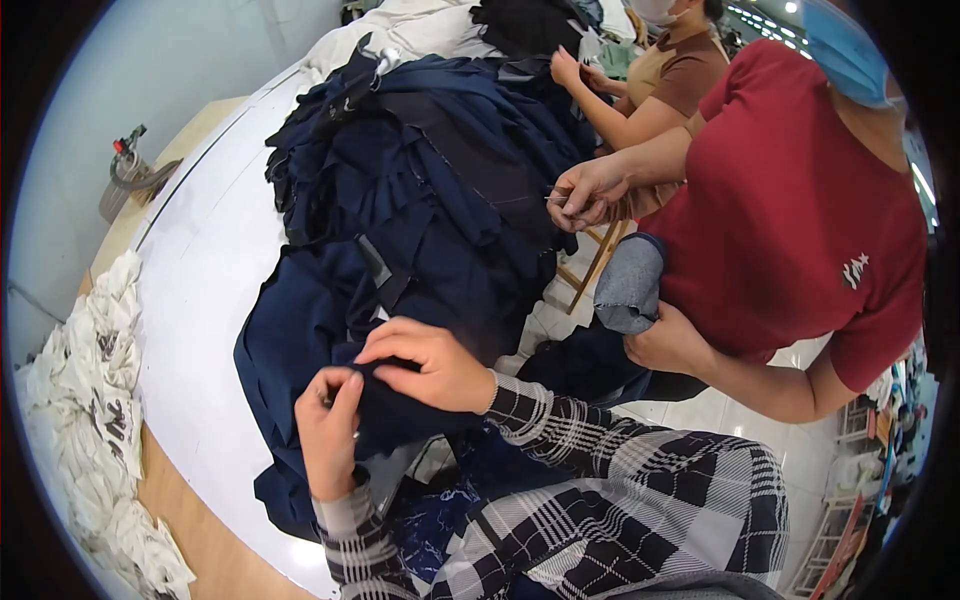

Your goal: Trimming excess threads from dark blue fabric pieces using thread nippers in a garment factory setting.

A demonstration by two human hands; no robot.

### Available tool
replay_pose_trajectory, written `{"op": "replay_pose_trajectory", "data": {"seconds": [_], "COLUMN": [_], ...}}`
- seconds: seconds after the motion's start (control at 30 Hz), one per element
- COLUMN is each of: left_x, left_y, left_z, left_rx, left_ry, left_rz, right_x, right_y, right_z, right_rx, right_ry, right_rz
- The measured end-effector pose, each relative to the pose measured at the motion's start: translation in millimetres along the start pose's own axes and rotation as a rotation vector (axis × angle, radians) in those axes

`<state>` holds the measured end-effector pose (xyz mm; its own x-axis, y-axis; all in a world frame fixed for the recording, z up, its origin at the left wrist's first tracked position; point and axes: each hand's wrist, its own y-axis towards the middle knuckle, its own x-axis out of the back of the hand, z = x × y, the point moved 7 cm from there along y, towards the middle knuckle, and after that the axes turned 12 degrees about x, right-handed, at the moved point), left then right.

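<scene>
Both of my hands are at the near end of a heap of dark navy fabric (450, 230) on a white-topped table. My left hand (332, 425) has thumb and fingers pinched on a navy fabric piece (400, 405). Just right of it and slightly farther away, my right hand (435, 365) grips the same cloth between thumb and fingers. The fingertips of the two hands are close together, with the cloth stretched between and below them. A small grey patch (376, 262) lies on the navy cloth beyond my hands. What exactly sits under my fingertips is too small to make out.
Crumpled white cloth (95, 420) runs along the left of the white tabletop (205, 290). A co-worker in a red shirt (780, 220) stands close on the right, holding a rolled grey denim piece (630, 285). Farther back, another person (670, 85) handles cloth.
</scene>
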<state>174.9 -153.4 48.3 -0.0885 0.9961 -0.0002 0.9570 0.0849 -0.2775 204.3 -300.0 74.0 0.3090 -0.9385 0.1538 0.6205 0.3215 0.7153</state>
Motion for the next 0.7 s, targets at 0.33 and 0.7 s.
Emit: {"op": "replay_pose_trajectory", "data": {"seconds": [0.33,0.7], "left_x": [79.9,184.1], "left_y": [-63.3,-92.8], "left_z": [8.6,24.4], "left_rx": [-0.308,-0.250], "left_ry": [-0.024,-0.275], "left_rz": [-0.262,-0.669], "right_x": [-53.4,-65.2], "right_y": [7.4,-3.6], "right_z": [9.4,-78.1], "right_rx": [0.090,-0.246], "right_ry": [-0.089,0.057], "right_rz": [0.461,0.616]}}
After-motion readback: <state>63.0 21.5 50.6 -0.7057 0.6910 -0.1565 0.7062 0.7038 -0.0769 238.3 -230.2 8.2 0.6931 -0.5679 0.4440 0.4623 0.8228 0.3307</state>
